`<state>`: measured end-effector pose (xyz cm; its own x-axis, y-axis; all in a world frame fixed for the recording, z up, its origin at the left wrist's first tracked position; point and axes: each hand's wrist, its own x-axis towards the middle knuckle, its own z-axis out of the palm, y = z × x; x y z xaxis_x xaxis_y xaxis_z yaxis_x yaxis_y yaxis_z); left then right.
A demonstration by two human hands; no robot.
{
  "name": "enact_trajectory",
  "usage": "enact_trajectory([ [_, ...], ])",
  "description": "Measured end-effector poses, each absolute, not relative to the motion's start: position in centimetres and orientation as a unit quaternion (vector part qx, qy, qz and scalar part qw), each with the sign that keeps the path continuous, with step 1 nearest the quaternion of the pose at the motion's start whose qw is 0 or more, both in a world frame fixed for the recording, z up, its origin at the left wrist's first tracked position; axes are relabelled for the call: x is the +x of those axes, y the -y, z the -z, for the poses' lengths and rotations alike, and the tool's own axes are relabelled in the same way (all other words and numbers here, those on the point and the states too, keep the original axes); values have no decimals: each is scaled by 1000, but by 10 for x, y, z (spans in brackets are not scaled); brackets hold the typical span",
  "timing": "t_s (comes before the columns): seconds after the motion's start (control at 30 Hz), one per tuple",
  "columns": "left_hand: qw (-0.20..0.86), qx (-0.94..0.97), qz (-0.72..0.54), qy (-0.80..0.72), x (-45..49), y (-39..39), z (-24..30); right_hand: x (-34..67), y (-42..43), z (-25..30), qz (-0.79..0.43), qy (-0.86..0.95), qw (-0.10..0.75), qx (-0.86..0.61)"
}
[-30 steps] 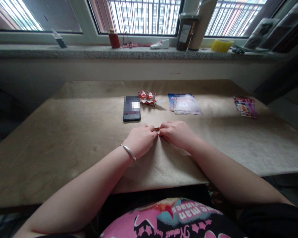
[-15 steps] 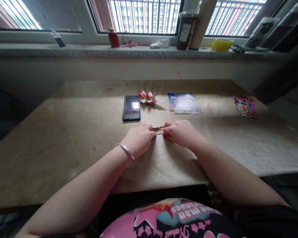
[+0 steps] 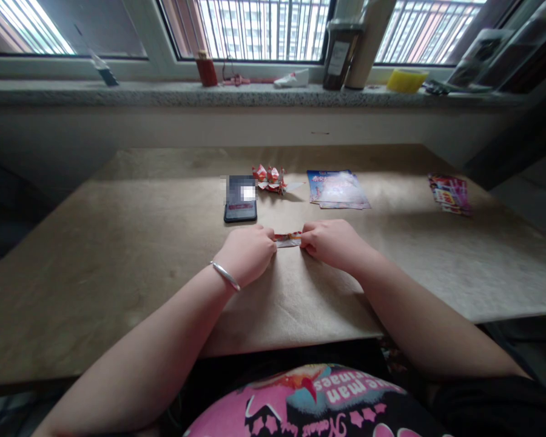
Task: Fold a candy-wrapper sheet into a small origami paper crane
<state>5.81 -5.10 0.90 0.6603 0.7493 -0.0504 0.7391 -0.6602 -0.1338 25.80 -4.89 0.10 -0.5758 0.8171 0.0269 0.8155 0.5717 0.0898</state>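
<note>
A narrow folded strip of red and white printed paper (image 3: 287,240) lies on the brown table (image 3: 118,243) between my hands. My left hand (image 3: 248,254), with a silver bangle on the wrist, is curled and pinches the strip's left end. My right hand (image 3: 330,243) is curled too and pinches the right end. Both hands rest on the table in the middle, just in front of a dark phone (image 3: 240,199). Most of the strip is hidden under my fingers.
Behind the phone lie small folded red paper figures (image 3: 269,178), a stack of blue printed sheets (image 3: 337,189) and red printed sheets (image 3: 449,194) at far right. The windowsill (image 3: 164,94) holds a red cup (image 3: 207,70), a dark jar (image 3: 341,57) and yellow tape (image 3: 407,82).
My hands have drawn apart sideways, and more of the paper strip shows between them now than a second ago.
</note>
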Motion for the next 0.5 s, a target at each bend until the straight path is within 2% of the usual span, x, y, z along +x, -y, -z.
enact_trajectory([
  [0.23, 39, -911, -44, 409, 58, 50, -8, 259, 50, -3, -16, -880, 9, 474],
  [0.5, 23, -906, 21, 421, 57, 43, 2, 262, 43, 7, 8, -881, -38, 472],
])
